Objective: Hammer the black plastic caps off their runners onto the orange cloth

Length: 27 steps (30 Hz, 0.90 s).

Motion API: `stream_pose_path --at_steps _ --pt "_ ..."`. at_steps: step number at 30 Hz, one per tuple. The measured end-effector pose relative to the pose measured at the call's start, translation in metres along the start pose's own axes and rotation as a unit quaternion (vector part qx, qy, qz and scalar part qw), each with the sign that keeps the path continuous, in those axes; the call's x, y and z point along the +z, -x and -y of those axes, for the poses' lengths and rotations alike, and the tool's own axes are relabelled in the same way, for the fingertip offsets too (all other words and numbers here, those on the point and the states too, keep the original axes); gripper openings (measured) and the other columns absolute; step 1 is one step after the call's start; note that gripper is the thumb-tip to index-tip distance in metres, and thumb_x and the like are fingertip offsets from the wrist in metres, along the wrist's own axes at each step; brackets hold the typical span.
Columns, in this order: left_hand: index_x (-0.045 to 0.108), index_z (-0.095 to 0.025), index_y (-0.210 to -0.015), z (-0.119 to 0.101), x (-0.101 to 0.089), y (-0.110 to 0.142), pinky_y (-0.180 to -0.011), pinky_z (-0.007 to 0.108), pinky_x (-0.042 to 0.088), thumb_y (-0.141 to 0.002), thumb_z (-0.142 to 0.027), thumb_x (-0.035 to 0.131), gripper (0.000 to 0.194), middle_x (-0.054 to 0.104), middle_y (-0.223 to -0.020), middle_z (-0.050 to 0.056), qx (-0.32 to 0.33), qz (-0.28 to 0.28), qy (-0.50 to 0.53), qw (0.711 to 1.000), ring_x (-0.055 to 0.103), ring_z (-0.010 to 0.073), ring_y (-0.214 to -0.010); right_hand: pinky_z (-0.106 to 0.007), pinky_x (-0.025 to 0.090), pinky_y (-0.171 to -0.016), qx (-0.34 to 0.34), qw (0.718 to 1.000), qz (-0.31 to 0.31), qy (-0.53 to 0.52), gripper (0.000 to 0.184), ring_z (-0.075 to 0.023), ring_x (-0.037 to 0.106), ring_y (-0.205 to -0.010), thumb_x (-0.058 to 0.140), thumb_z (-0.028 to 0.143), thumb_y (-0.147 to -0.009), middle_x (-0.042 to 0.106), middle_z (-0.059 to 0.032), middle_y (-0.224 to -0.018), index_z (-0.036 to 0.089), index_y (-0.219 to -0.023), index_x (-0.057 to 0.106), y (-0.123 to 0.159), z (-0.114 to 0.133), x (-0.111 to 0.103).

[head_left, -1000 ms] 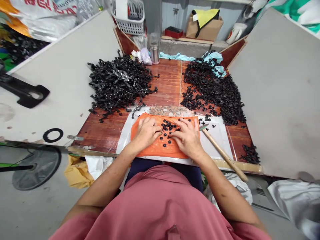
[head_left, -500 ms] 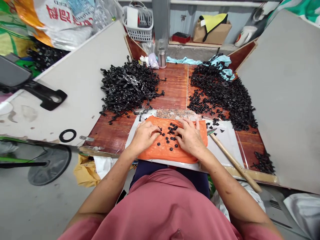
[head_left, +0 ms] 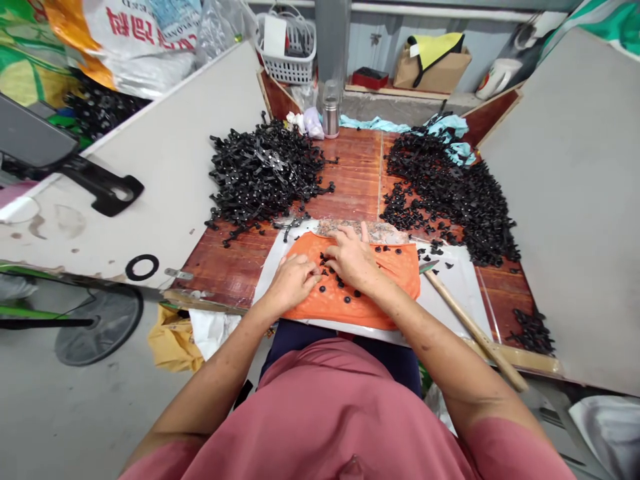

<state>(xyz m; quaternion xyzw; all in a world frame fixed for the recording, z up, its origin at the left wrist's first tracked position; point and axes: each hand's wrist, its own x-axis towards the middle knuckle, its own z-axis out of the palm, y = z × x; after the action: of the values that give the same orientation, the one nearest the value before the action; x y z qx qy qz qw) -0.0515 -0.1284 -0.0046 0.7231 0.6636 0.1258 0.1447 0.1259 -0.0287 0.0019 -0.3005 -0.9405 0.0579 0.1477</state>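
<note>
An orange cloth [head_left: 385, 313] lies over a white sheet, with several small black round-headed plastic parts [head_left: 347, 300] scattered on it. My left hand [head_left: 296, 280] rests at the cloth's left side. Its thumb and fingertips are pressed together beside the parts, and whatever is between them is hidden. My right hand [head_left: 353, 259] reaches across the middle of the cloth, its thumb and forefinger pinched among the black parts close to the left fingertips. What this pinch holds is too small to make out. A few more black parts lie along the cloth's upper right edge.
Piles of black parts stand at the left [head_left: 265, 173] and right [head_left: 455, 193] of the wooden table [head_left: 357, 173]. A wooden-handled tool [head_left: 470, 323] lies right of the cloth. Behind are a glass bottle [head_left: 331, 113] and a white basket [head_left: 290, 67]. Grey panels [head_left: 575, 200] flank the table.
My right hand has moved left across the cloth, toward my left hand. Black parts it covered at the upper right now show. The view has shifted slightly.
</note>
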Motion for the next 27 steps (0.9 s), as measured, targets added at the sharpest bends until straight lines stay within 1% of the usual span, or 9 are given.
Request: stream_pose_path --at_steps 3,5,8,11,15,18,22,24,27 --pt "0.073 -0.02 -0.088 -0.001 0.0 -0.002 -0.085 0.038 0.042 -0.094 -0.026 0.065 0.012 0.07 -0.093 0.006 -0.025 -0.038 0.018 0.999 0.063 0.0236 -0.091 -0.07 -0.003 -0.123 -0.002 1.0 0.004 0.009 0.016 -0.0345 0.044 -0.138 0.065 0.024 -0.095 0.066 -0.0104 -0.136 0.024 -0.093 0.081 -0.002 0.001 -0.001" --pt "0.073 -0.02 -0.089 -0.002 0.0 -0.005 -0.083 0.036 0.043 -0.094 -0.026 0.066 0.011 0.07 -0.089 0.005 -0.023 -0.064 0.043 0.997 0.063 0.0221 -0.087 -0.069 -0.005 -0.124 -0.002 1.0 -0.001 0.012 0.019 -0.0334 0.045 -0.137 0.063 0.022 -0.096 0.067 -0.0091 -0.134 0.025 -0.092 0.081 -0.003 0.001 -0.004" --pt "0.074 -0.02 -0.09 -0.005 0.003 -0.009 -0.081 0.034 0.043 -0.092 -0.03 0.07 0.011 0.071 -0.086 0.004 -0.01 -0.067 0.071 0.995 0.064 0.021 -0.084 -0.067 -0.01 -0.124 -0.004 1.0 -0.01 0.025 0.023 -0.0331 0.045 -0.138 0.06 0.023 -0.098 0.068 -0.0081 -0.135 0.025 -0.091 0.082 -0.002 -0.002 -0.009" --pt "0.075 -0.021 -0.088 -0.007 0.008 -0.01 -0.082 0.036 0.042 -0.091 -0.03 0.069 0.011 0.073 -0.086 0.004 -0.021 -0.062 0.057 0.996 0.065 0.0216 -0.084 -0.067 -0.011 -0.123 -0.02 1.0 0.005 0.023 0.023 -0.0337 0.046 -0.138 0.062 0.022 -0.097 0.069 -0.0071 -0.135 0.025 -0.085 0.082 0.002 -0.006 -0.014" --pt "0.075 -0.021 -0.083 -0.005 0.011 -0.007 -0.077 0.034 0.041 -0.092 -0.028 0.064 0.017 0.071 -0.08 0.003 -0.049 -0.046 0.074 0.995 0.064 0.0194 -0.078 -0.068 -0.004 -0.124 -0.016 1.0 0.003 -0.009 0.022 -0.0329 0.048 -0.137 0.063 0.02 -0.095 0.07 -0.0065 -0.133 0.027 -0.087 0.082 0.014 -0.011 -0.018" --pt "0.075 -0.021 -0.081 -0.003 0.007 -0.005 -0.07 0.031 0.04 -0.092 -0.031 0.063 0.019 0.068 -0.075 0.002 -0.054 -0.033 0.098 0.993 0.062 0.0175 -0.073 -0.065 0.004 -0.125 0.027 0.999 -0.022 -0.037 0.026 -0.0304 0.051 -0.133 0.058 0.018 -0.097 0.071 -0.0071 -0.131 0.028 -0.098 0.082 0.024 -0.015 -0.024" --pt "0.072 -0.02 -0.083 -0.002 0.0 -0.008 -0.072 0.032 0.041 -0.095 -0.032 0.06 0.021 0.069 -0.077 0.003 -0.056 -0.075 0.076 0.993 0.063 0.0187 -0.076 -0.063 0.011 -0.124 0.09 0.995 -0.046 -0.027 0.025 -0.0305 0.056 -0.122 0.058 0.02 -0.098 0.072 -0.0087 -0.125 0.027 -0.1 0.081 0.037 -0.022 -0.032" --pt "0.072 -0.02 -0.088 -0.002 -0.001 -0.013 -0.074 0.032 0.042 -0.095 -0.032 0.061 0.018 0.072 -0.08 0.003 -0.054 -0.094 0.062 0.992 0.064 0.0198 -0.078 -0.063 0.013 -0.123 0.09 0.995 -0.034 -0.017 0.02 -0.0314 0.055 -0.121 0.062 0.025 -0.098 0.072 -0.0089 -0.123 0.027 -0.098 0.082 0.042 -0.022 -0.034" --pt "0.074 -0.021 -0.092 -0.002 0.001 -0.022 -0.076 0.033 0.043 -0.093 -0.032 0.064 0.015 0.074 -0.084 0.004 -0.043 -0.082 0.045 0.995 0.065 0.0204 -0.078 -0.065 0.011 -0.123 0.067 0.998 -0.01 -0.016 0.015 -0.0315 0.054 -0.122 0.067 0.03 -0.097 0.071 -0.0079 -0.124 0.029 -0.096 0.082 0.045 -0.017 -0.031"
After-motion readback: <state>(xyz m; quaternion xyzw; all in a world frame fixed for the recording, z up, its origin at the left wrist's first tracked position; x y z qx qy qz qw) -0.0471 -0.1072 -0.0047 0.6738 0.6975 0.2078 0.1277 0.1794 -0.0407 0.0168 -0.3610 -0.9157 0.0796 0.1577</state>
